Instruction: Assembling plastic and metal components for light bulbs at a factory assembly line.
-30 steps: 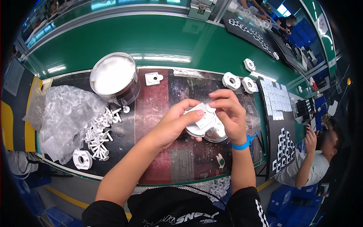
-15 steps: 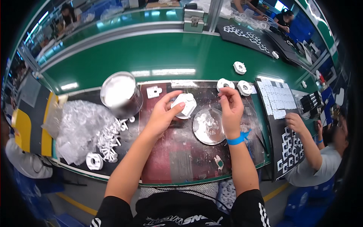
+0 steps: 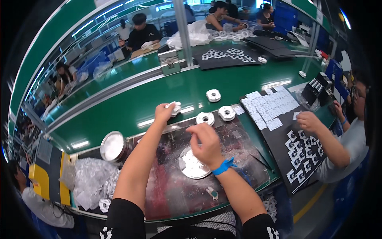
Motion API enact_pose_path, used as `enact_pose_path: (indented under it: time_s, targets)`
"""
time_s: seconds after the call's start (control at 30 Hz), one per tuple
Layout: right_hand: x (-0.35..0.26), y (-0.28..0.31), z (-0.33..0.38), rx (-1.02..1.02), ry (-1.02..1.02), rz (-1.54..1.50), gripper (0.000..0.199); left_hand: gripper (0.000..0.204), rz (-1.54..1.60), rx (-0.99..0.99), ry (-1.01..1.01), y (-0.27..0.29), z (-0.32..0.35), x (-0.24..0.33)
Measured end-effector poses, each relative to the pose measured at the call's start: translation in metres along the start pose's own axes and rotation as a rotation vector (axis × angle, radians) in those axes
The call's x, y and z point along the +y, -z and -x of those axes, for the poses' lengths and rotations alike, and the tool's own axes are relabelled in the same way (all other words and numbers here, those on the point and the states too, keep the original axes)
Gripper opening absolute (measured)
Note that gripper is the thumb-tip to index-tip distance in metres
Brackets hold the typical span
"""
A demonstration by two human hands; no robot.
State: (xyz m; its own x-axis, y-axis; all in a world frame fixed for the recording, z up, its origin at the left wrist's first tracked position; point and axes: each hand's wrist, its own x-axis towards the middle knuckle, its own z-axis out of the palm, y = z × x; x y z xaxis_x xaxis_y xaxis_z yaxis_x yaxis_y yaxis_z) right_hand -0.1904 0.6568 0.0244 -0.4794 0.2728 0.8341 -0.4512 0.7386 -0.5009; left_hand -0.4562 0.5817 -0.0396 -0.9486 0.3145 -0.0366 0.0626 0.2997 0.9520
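My left hand [image 3: 161,114] reaches over the green bench, its fingers closed around a white plastic part [image 3: 175,109]. Closer to me, my right hand [image 3: 207,145] hovers above a shiny round dish [image 3: 195,177] with white stuff in it. Its fingers are curled in, thumb near the fingertips; whether anything small is between them cannot be made out. Beyond that hand stand three white round parts with central holes: one [image 3: 199,119] just past the fingertips, a second [image 3: 232,114] to its right, and a third [image 3: 209,95] farther back.
On the left are a jar [image 3: 125,150] with white contents, a clear plastic bag [image 3: 92,175], loose white pieces [image 3: 113,183] and another round part [image 3: 104,205]. At right, a co-worker's hand [image 3: 309,121] is over a black board [image 3: 274,139] bearing white cards and small parts.
My left hand has carried the white part forward, from above the dark mat to over the green bench. My right hand remains near the dish, fingers curled. The view has tilted up and shifted.
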Motion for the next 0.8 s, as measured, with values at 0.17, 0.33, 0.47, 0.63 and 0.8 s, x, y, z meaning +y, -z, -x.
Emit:
enact_pose_path:
  time_s: [0.17, 0.33, 0.47, 0.63, 0.8]
  targets:
    - [-0.001, -0.001, -0.002, -0.004, 0.058, -0.019, 0.025, 0.039, -0.500, 0.101, -0.014, 0.026, -0.034, -0.007]
    - [0.005, 0.000, -0.002, -0.009, 0.090, 0.002, 0.026, 0.036, -0.744, 0.302, -0.350, 0.006, -0.038, 0.020]
    - [0.003, 0.000, -0.003, -0.012, 0.156, 0.005, 0.026, 0.066, -0.767, -0.087, -0.939, -0.033, -0.053, 0.065]
    - [0.000, 0.001, 0.004, -0.084, 0.219, 0.048, 0.027, 0.085, -1.125, -0.618, -1.065, -0.099, -0.037, 0.100]
    - [0.004, -0.001, 0.013, -0.085, 0.233, 0.032, 0.028, 0.067, -1.443, -0.608, -0.846, -0.121, -0.025, 0.101]
